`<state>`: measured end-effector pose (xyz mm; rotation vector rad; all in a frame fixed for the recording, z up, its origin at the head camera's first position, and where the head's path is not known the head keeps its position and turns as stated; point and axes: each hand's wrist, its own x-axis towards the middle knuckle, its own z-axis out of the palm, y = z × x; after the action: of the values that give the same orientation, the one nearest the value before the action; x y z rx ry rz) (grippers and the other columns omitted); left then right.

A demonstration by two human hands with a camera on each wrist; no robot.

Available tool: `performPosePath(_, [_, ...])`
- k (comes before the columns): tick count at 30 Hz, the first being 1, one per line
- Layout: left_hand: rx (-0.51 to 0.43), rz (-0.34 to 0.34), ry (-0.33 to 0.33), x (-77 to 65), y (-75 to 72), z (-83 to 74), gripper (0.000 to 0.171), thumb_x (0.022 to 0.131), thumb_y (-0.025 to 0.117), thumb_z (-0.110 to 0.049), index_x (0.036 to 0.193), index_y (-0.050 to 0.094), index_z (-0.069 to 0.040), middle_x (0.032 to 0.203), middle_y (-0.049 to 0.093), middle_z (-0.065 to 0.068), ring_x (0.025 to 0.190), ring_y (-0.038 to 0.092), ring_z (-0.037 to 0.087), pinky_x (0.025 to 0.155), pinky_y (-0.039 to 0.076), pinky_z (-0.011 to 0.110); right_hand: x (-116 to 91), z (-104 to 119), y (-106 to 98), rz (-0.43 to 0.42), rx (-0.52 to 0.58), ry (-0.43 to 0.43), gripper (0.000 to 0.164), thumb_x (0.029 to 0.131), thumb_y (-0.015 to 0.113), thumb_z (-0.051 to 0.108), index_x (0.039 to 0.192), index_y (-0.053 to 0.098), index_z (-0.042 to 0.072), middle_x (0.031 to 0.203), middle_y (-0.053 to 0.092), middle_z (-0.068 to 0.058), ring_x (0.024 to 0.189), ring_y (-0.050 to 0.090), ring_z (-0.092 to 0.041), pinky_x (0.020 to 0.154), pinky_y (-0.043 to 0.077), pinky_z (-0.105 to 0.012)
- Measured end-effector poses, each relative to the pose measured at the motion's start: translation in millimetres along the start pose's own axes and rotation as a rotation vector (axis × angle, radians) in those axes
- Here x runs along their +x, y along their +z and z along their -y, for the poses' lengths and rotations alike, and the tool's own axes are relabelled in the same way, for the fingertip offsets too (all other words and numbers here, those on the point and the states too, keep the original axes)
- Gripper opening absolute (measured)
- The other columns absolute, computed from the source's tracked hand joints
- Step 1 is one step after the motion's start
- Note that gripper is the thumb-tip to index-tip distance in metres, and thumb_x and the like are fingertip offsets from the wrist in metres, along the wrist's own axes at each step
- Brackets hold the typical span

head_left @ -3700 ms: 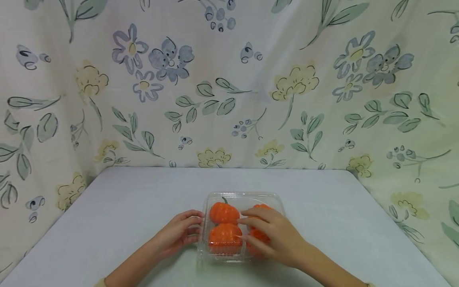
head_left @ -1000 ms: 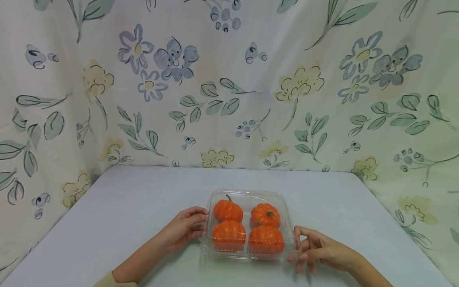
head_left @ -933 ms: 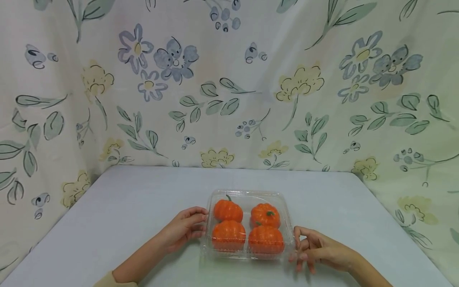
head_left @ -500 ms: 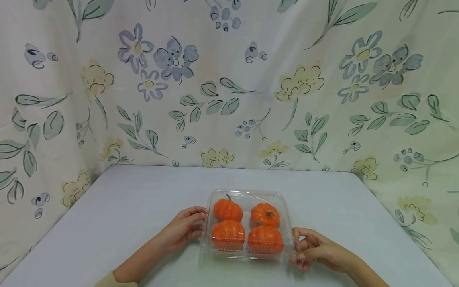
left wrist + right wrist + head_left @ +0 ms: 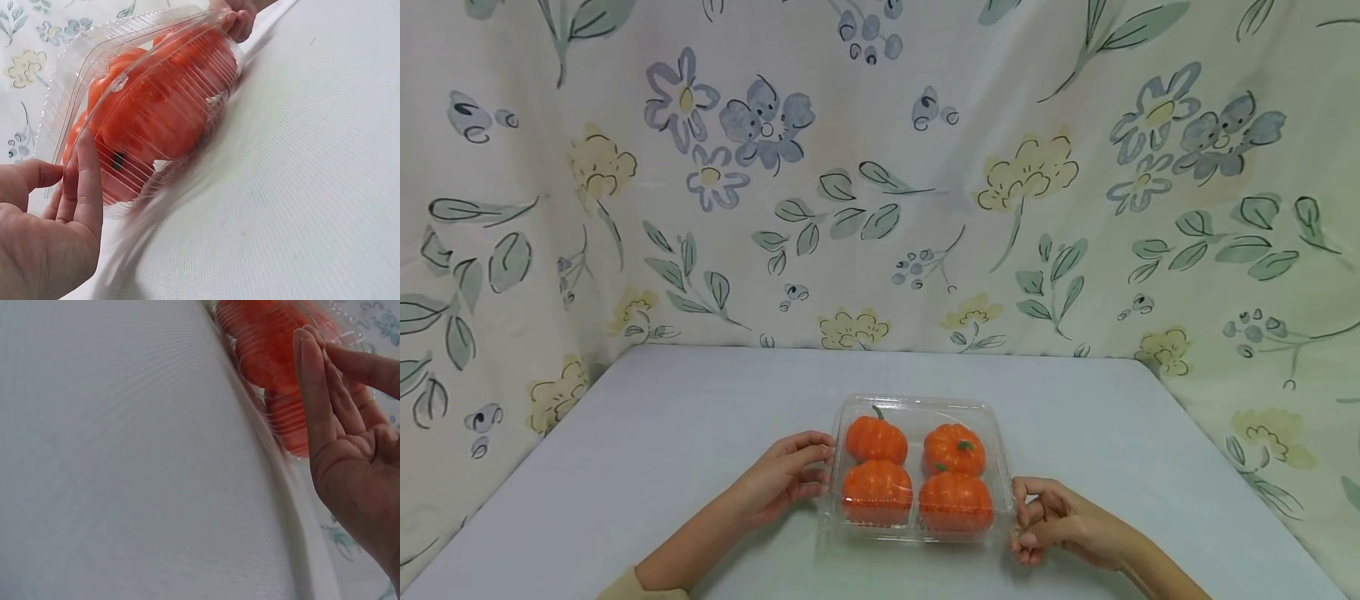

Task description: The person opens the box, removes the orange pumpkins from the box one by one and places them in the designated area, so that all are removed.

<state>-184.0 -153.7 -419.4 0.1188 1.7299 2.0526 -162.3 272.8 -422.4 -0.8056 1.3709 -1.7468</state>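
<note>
A clear plastic clamshell box (image 5: 917, 403) stands on the table with its lid down over several small orange pumpkins (image 5: 877, 492). Green stems show on some of them. At the box's left side, my left hand (image 5: 775, 482) holds the rim; in the left wrist view its thumb (image 5: 45, 173) presses from one side and the fingers lie along the wall. My right hand (image 5: 1071, 527) pinches the near right corner between thumb and fingers. The right wrist view shows the thumb (image 5: 359, 362) meeting the fingertips at the rim, partly hiding the box.
The white-covered table (image 5: 715, 383) extends around the box on all sides. Behind and beside it hangs a pale curtain (image 5: 880, 208) printed with flowers and leaves.
My right hand has gone from above the lid to the near right corner, where its fingers have lately drawn in. My left hand stays at the left rim.
</note>
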Motion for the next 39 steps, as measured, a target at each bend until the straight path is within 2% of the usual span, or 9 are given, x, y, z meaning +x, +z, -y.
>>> performPosePath(2, [0.000, 0.004, 0.000, -0.5, -0.2, -0.5, 0.024, 0.109, 0.057, -0.020, 0.127, 0.060, -0.005, 0.103, 0.063, 0.001, 0.086, 0.065, 0.013, 0.080, 0.062, 0.024, 1, 1, 1, -0.017, -0.018, 0.009, 0.009, 0.098, 0.047, -0.010, 0.099, 0.043, -0.002, 0.102, 0.079, -0.001, 0.091, 0.072, -0.009, 0.081, 0.061, -0.023])
performPosePath(5, [0.000, 0.005, 0.001, -1.0, 0.0, -0.8, 0.024, 0.109, 0.057, -0.020, 0.128, 0.060, -0.005, 0.104, 0.063, 0.001, 0.087, 0.065, 0.014, 0.080, 0.062, 0.024, 2, 1, 1, -0.029, -0.047, 0.001, 0.012, 0.097, 0.046, -0.011, 0.098, 0.035, -0.010, 0.099, 0.078, -0.001, 0.091, 0.073, -0.010, 0.080, 0.061, -0.024])
performPosePath(9, [-0.004, 0.004, 0.004, -1.0, -0.4, -0.3, 0.023, 0.109, 0.057, -0.020, 0.127, 0.060, -0.005, 0.104, 0.063, 0.001, 0.086, 0.064, 0.013, 0.079, 0.061, 0.023, 3, 0, 0, -0.015, -0.046, -0.019, 0.010, 0.097, 0.044, -0.012, 0.099, 0.035, -0.012, 0.101, 0.078, -0.002, 0.092, 0.073, -0.011, 0.080, 0.061, -0.024])
performPosePath(15, [-0.018, -0.007, -0.001, -0.3, -1.0, 0.7, 0.021, 0.109, 0.057, -0.019, 0.125, 0.061, -0.006, 0.103, 0.063, 0.000, 0.082, 0.064, 0.011, 0.077, 0.061, 0.021, 2, -1, -2, 0.014, -0.018, -0.019, 0.007, 0.099, 0.041, -0.013, 0.103, 0.036, -0.010, 0.105, 0.078, -0.004, 0.094, 0.074, -0.012, 0.082, 0.062, -0.026])
performPosePath(18, [-0.022, -0.008, -0.002, -0.4, -0.4, 0.3, 0.019, 0.109, 0.057, -0.018, 0.124, 0.061, -0.007, 0.102, 0.062, 0.000, 0.081, 0.064, 0.011, 0.076, 0.060, 0.021, 1, 1, -2, -0.012, -0.034, 0.014, 0.006, 0.099, 0.045, -0.012, 0.103, 0.042, -0.009, 0.104, 0.078, -0.001, 0.094, 0.074, -0.011, 0.082, 0.062, -0.026])
performPosePath(24, [-0.024, -0.012, -0.002, -0.4, 1.1, -1.0, 0.018, 0.109, 0.057, -0.018, 0.123, 0.062, -0.008, 0.101, 0.063, 0.000, 0.082, 0.064, 0.011, 0.077, 0.061, 0.021, -3, 7, -4, -0.069, -0.084, 0.073, 0.016, 0.100, 0.052, -0.009, 0.104, 0.059, 0.005, 0.099, 0.068, 0.007, 0.091, 0.071, -0.006, 0.081, 0.061, -0.025])
performPosePath(31, [-0.036, -0.009, 0.003, 0.7, 0.7, -0.2, 0.017, 0.109, 0.057, -0.017, 0.122, 0.061, -0.007, 0.101, 0.064, 0.000, 0.081, 0.065, 0.011, 0.077, 0.062, 0.022, -6, 7, -11, -0.075, -0.198, -0.073, 0.013, 0.099, 0.050, -0.012, 0.110, 0.056, -0.009, 0.111, 0.062, 0.008, 0.100, 0.065, -0.009, 0.084, 0.063, -0.032])
performPosePath(35, [-0.037, 0.001, 0.013, 1.0, 0.4, 0.0, 0.018, 0.109, 0.056, -0.016, 0.123, 0.061, -0.006, 0.101, 0.064, 0.000, 0.082, 0.066, 0.011, 0.078, 0.062, 0.023, -8, 7, -14, -0.106, -0.286, -0.109, 0.015, 0.098, 0.052, -0.012, 0.109, 0.059, -0.006, 0.116, 0.063, 0.007, 0.109, 0.060, -0.013, 0.089, 0.061, -0.033])
performPosePath(39, [-0.038, 0.011, 0.017, 1.1, 0.0, 0.0, 0.018, 0.109, 0.056, -0.015, 0.123, 0.061, -0.006, 0.101, 0.064, 0.000, 0.082, 0.067, 0.011, 0.078, 0.062, 0.024, -8, 9, -13, -0.156, -0.368, -0.112, 0.016, 0.099, 0.054, -0.010, 0.108, 0.063, 0.000, 0.119, 0.063, 0.005, 0.120, 0.054, -0.010, 0.096, 0.053, -0.028])
